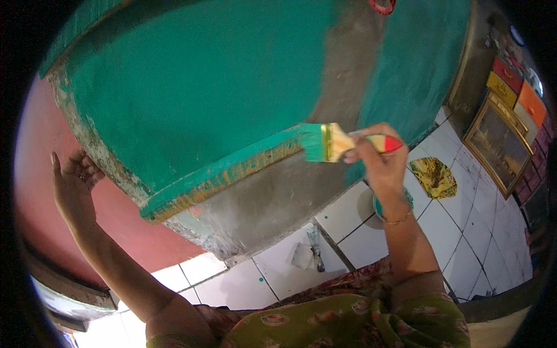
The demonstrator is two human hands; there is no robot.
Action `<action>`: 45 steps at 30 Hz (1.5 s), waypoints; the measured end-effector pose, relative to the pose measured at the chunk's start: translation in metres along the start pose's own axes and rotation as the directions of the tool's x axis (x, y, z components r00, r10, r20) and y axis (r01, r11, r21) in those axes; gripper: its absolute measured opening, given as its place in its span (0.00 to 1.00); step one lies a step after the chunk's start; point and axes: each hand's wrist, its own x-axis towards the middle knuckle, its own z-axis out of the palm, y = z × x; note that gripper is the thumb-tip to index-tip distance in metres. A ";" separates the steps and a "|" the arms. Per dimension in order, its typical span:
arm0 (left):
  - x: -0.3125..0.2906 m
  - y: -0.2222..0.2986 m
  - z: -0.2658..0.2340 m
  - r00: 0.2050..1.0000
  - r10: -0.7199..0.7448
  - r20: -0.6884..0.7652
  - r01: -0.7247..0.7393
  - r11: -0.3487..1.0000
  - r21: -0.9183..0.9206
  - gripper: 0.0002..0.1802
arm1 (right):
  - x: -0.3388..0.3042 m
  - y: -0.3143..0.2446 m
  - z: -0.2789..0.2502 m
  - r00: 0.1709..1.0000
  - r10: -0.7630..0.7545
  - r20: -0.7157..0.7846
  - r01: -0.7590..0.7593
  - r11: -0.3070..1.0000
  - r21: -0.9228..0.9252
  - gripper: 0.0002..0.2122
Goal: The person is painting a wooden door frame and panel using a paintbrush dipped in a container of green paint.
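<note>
A wide paintbrush (335,143) with a pale handle and red tip is held in my right hand (383,165), fingers closed round the handle. Its green-loaded bristles touch the right part of a ledge (232,174), where bare brown-orange patches show under green paint. Above the ledge spreads a green wall (197,75), with an unpainted grey band (348,64) to its right. At the left, my left hand (78,180) has its fingers apart beside the wall's rough, chipped edge, in front of a pink surface (43,156); whether it touches the edge, I cannot tell.
Partly behind my right wrist stands a round container (378,207) with green on it. A scraper-like tool (315,249) lies on the white floor tiles (243,284), which carry small green drips. Farther right are a crumpled yellow patterned thing (434,178) and a leaning gold-framed picture (498,142).
</note>
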 end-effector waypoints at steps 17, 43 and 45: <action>-0.142 0.018 0.168 0.534 0.838 0.109 -0.845 0.527 0.084 0.22 | 0.041 -0.015 -0.164 0.885 0.018 -0.466 -0.067 0.994 -0.088 0.05; -0.207 -0.079 0.280 -0.007 -0.478 0.879 -0.504 0.761 0.409 0.20 | -0.142 0.290 -0.271 0.742 0.668 -0.055 -0.400 0.374 -0.837 0.12; -0.210 -0.083 0.273 0.052 -0.494 0.868 -0.495 0.742 0.452 0.19 | -0.145 0.284 -0.265 0.755 0.656 0.005 -0.358 0.418 -0.835 0.11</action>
